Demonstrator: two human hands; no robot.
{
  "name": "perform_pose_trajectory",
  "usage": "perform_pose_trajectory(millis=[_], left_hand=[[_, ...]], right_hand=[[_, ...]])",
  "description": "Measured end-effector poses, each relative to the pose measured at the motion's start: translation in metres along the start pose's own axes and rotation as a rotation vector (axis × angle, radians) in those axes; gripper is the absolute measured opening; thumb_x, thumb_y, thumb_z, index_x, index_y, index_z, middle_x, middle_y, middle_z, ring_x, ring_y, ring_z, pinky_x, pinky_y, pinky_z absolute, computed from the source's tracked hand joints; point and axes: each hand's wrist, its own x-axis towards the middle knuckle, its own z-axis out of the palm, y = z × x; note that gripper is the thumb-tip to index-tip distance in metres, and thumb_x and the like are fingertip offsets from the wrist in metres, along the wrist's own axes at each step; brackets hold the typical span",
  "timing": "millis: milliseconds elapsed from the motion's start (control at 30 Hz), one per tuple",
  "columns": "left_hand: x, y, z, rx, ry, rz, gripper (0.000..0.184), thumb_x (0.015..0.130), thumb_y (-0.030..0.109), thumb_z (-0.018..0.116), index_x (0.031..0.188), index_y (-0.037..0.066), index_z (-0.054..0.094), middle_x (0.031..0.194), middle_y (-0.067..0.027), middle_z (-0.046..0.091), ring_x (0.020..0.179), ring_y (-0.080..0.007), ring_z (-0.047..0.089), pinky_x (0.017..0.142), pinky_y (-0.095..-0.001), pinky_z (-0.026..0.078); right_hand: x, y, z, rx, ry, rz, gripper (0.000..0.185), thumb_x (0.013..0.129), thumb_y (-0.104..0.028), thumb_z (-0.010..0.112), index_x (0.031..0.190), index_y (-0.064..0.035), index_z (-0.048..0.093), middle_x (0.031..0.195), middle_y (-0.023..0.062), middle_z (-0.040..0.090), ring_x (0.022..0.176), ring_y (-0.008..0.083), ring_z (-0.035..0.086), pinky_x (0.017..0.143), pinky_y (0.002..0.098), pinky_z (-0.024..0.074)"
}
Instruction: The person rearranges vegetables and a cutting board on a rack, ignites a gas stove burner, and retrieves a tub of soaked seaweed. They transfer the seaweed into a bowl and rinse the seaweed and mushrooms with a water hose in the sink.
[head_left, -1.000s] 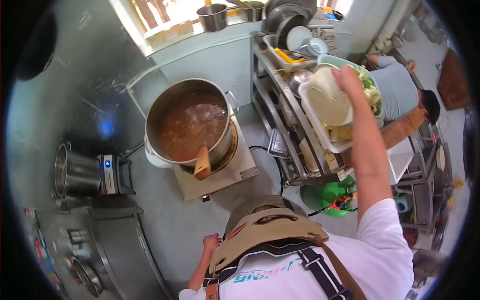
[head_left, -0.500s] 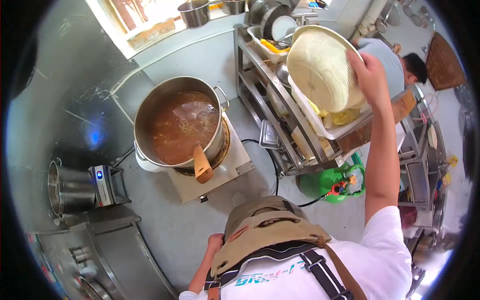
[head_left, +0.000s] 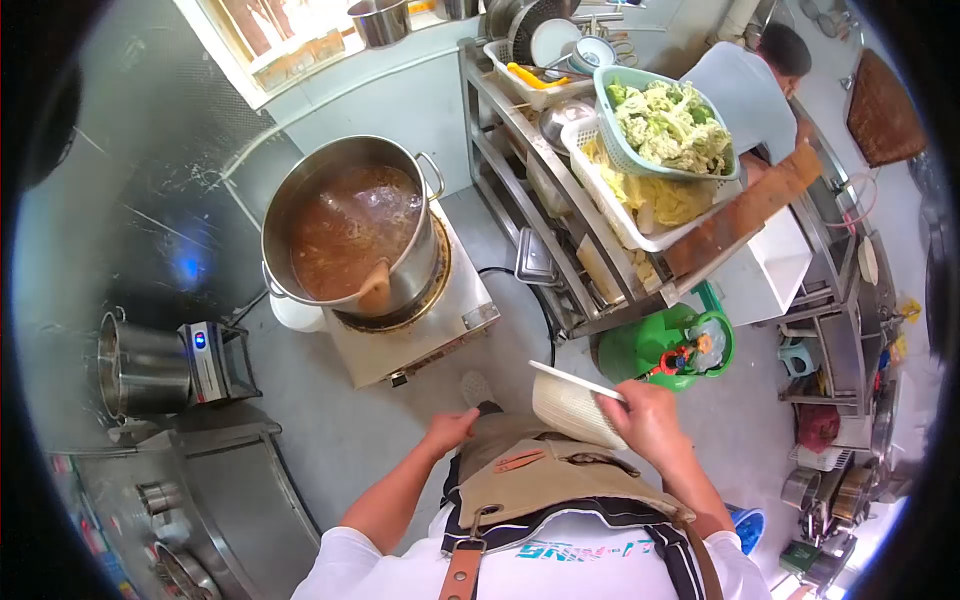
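Observation:
My right hand (head_left: 645,418) grips the rim of a cream plastic basket (head_left: 575,408), which hangs tilted in front of my apron. My left hand (head_left: 450,430) is beside the apron at the lower middle, its fingers curled; whatever they may hold cannot be made out. Ahead, a large steel pot (head_left: 345,222) of reddish-brown broth stands on a burner, a wooden handle (head_left: 375,287) leaning over its near rim. On the rack at the right, a green basket (head_left: 665,120) of cauliflower pieces rests over a white basket (head_left: 640,195) of yellow-green leaves.
A green gas cylinder (head_left: 660,345) stands below the metal rack (head_left: 520,160). Another person (head_left: 745,95) bends beyond the rack at the upper right. A smaller steel pot (head_left: 145,365) sits at the left, above a metal table (head_left: 245,480).
The cream basket has come off the rack, down to my waist in my right hand, uncovering the vegetables. My left hand has risen towards the middle. The other person has shifted.

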Motion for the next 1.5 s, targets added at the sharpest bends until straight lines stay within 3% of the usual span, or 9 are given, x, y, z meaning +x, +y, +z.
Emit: perform_pose_trajectory(millis=[233, 433, 667, 733, 900, 1000, 1100, 1333, 1500], left_hand=[[-0.093, 0.104, 0.074, -0.557, -0.056, -0.170, 0.063, 0.087, 0.059, 0.047, 0.090, -0.002, 0.061, 0.071, -0.0106, 0.062, 0.063, -0.0236, 0.063, 0.058, -0.0358, 0.053], [-0.140, 0.036, 0.082, -0.991, 0.350, -0.291, 0.023, 0.074, 0.016, 0.058, 0.090, 0.000, 0.059, 0.074, -0.0110, 0.061, 0.056, -0.0191, 0.059, 0.048, -0.0310, 0.050], [-0.178, -0.040, 0.014, -0.918, 0.709, -0.149, 0.020, 0.074, 0.011, 0.055, 0.089, -0.001, 0.060, 0.075, -0.0103, 0.062, 0.057, -0.0185, 0.060, 0.046, -0.0315, 0.049], [-0.181, -0.075, -0.005, -0.951, 0.841, -0.121, 0.019, 0.074, 0.010, 0.054, 0.088, -0.001, 0.060, 0.074, -0.0098, 0.062, 0.056, -0.0178, 0.059, 0.045, -0.0310, 0.047], [-0.196, -0.164, -0.041, -1.024, 1.101, -0.227, 0.016, 0.075, 0.009, 0.052, 0.084, -0.001, 0.058, 0.070, -0.0095, 0.060, 0.053, -0.0166, 0.056, 0.042, -0.0305, 0.043], [-0.198, -0.216, -0.056, -1.004, 1.189, -0.362, 0.013, 0.075, 0.008, 0.052, 0.082, -0.002, 0.057, 0.067, -0.0104, 0.059, 0.048, -0.0172, 0.054, 0.039, -0.0308, 0.041], [-0.189, -0.265, -0.069, -0.919, 1.196, -0.462, 0.012, 0.074, 0.006, 0.052, 0.080, -0.004, 0.055, 0.065, -0.0120, 0.057, 0.043, -0.0182, 0.052, 0.035, -0.0319, 0.039], [-0.144, -0.337, -0.090, -0.867, 1.162, -0.372, 0.014, 0.074, 0.006, 0.053, 0.076, -0.008, 0.052, 0.061, -0.0167, 0.056, 0.040, -0.0227, 0.053, 0.034, -0.0357, 0.041], [-0.124, -0.320, -0.118, -0.892, 1.097, -0.466, 0.014, 0.075, 0.006, 0.053, 0.077, -0.007, 0.054, 0.057, -0.0152, 0.055, 0.038, -0.0232, 0.052, 0.033, -0.0348, 0.040]], right_hand=[[-0.036, 0.047, 0.049, 0.054, -0.174, -0.713, 0.023, 0.076, -0.025, 0.066, 0.064, -0.0078, 0.056, 0.061, 0.0082, 0.060, 0.057, 0.0309, 0.059, 0.053, 0.0419, 0.0460], [-0.050, 0.007, 0.062, 0.297, -0.355, -0.930, 0.028, 0.083, -0.030, 0.063, 0.077, -0.0024, 0.062, 0.075, 0.0135, 0.063, 0.072, 0.0269, 0.062, 0.064, 0.0364, 0.0489], [0.086, -0.099, 0.082, 1.553, -0.912, 0.455, 0.061, 0.094, -0.054, 0.037, 0.111, 0.0021, 0.051, 0.106, 0.0205, 0.058, 0.094, 0.0297, 0.060, 0.078, 0.0420, 0.0497], [0.135, -0.140, 0.093, 1.795, -1.042, 0.549, 0.067, 0.091, -0.058, 0.039, 0.113, 0.0048, 0.048, 0.109, 0.0242, 0.056, 0.094, 0.0325, 0.058, 0.080, 0.0456, 0.0498], [0.262, -0.191, 0.168, 2.176, -0.805, 0.962, 0.034, 0.087, -0.020, 0.051, 0.103, 0.0074, 0.040, 0.098, 0.0227, 0.053, 0.079, 0.0302, 0.058, 0.063, 0.0317, 0.0570], [0.266, -0.209, 0.150, 2.063, -1.161, 1.092, 0.017, 0.078, -0.006, 0.045, 0.091, 0.0049, 0.041, 0.084, 0.0155, 0.052, 0.067, 0.0226, 0.057, 0.054, 0.0235, 0.0552], [0.263, -0.196, 0.128, 1.717, -1.122, 0.864, 0.028, 0.079, -0.006, 0.046, 0.100, 0.0114, 0.041, 0.085, 0.0131, 0.049, 0.060, 0.0162, 0.054, 0.054, 0.0242, 0.0546], [0.238, -0.227, 0.062, 0.924, -0.846, 0.617, 0.012, 0.073, -0.005, 0.052, 0.082, 0.0016, 0.046, 0.074, 0.0078, 0.049, 0.055, 0.0152, 0.049, 0.045, 0.0270, 0.0427], [0.221, -0.231, 0.016, 0.735, -0.722, 0.430, 0.035, 0.069, 0.001, 0.054, 0.104, -0.0002, 0.051, 0.072, 0.0076, 0.050, 0.050, 0.0151, 0.047, 0.039, 0.0306, 0.0397]])
